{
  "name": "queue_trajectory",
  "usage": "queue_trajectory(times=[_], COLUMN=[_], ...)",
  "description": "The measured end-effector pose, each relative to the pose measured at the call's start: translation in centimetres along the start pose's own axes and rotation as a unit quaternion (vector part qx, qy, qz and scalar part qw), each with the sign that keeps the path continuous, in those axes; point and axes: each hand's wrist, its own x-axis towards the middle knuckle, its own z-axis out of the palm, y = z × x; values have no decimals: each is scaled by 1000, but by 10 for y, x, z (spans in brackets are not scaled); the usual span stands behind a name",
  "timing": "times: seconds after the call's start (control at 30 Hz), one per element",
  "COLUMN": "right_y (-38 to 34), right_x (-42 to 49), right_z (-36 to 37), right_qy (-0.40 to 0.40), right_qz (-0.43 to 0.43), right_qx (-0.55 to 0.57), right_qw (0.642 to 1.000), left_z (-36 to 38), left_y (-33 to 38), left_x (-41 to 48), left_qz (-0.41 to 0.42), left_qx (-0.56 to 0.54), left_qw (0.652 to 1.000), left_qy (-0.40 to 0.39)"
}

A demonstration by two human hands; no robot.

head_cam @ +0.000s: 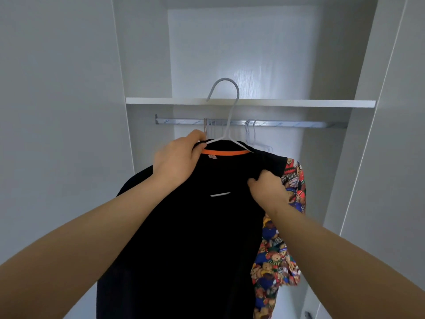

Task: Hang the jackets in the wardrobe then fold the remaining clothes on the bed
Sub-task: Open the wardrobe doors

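Left hand point(177, 161) grips the black jacket point(195, 238) at its collar, by the white hanger point(226, 116); right hand point(266, 187) pinches the shoulder fabric. Jacket held before the wardrobe rail point(299, 123) (hook unhung); bear-print garment point(276, 256) hangs behind.

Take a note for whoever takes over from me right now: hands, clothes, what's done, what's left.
Left hand grips the black jacket at its collar, by the white hanger.
Right hand pinches the jacket's other shoulder.
The jacket is on the hanger, whose hook is free, in front of the wardrobe rail.
Done: the teddy-bear print garment hangs behind, at right.
Left: hook the black jacket on the rail. The bed is out of view, so the folding cannot be judged.
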Motion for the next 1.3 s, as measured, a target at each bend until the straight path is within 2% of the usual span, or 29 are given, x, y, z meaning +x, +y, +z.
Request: queue_trajectory(times=[0.13, 0.2, 0.27, 0.33, 0.4, 0.47, 0.53, 0.57, 0.63, 0.73, 0.83, 0.9, 1.0, 1.13, 1.2, 1.3], right_y=[3, 0, -6, -10, -9, -3, 0, 0, -1, -3, 7, 14, 16, 19, 23, 27], right_x=[4, 5, 9, 13, 12, 10, 6, 5, 4, 3, 6, 11, 14, 13, 12, 15], right_z=[-18, -32, -39, -37, -28, -21, -19, -18, -18, -18, -22, -28, -33, -36, -40, -42], right_qy=[102, 145, 140, 64, -3, 11, 22, 15, -4, 8, 23, 41, 39, -26, -29, 4], right_qz=[-6, -19, -43, -71, -90, -135, -192, -206, -201, -176, -109, -63, -49, -120, -148, -122], right_qx=[19, 29, 60, 123, 127, 30, -81, -102, -94, -93, -25, 31, 75, 114, 87, -6], right_qw=[995, 989, 987, 988, 988, 990, 978, 973, 975, 980, 993, 997, 995, 986, 985, 992], left_z=[-2, -2, -1, -6, -10, -13, -16, -16, -15, -16, -16, -14, -6, 2, 2, 7], left_y=[-30, -44, -50, -43, -40, -39, -38, -38, -39, -44, -62, -77, -84, -81, -81, -76], left_x=[-10, -17, -22, -20, -16, -16, -15, -14, -13, -14, -22, -29, -35, -28, -26, -23], left_qz=[132, 177, 190, 140, 53, -3, -23, -30, -39, -26, -16, -37, -42, -95, -124, -154], left_qx=[63, 92, 94, 42, -14, -60, -107, -120, -135, -108, -79, -99, -91, -76, -68, -60], left_qw=[987, 979, 977, 989, 998, 998, 994, 992, 990, 993, 989, 985, 990, 992, 990, 986], left_qy=[60, 46, 20, 26, 27, 19, 23, 17, 2, -45, -124, -140, -99, -16, 2, 15])
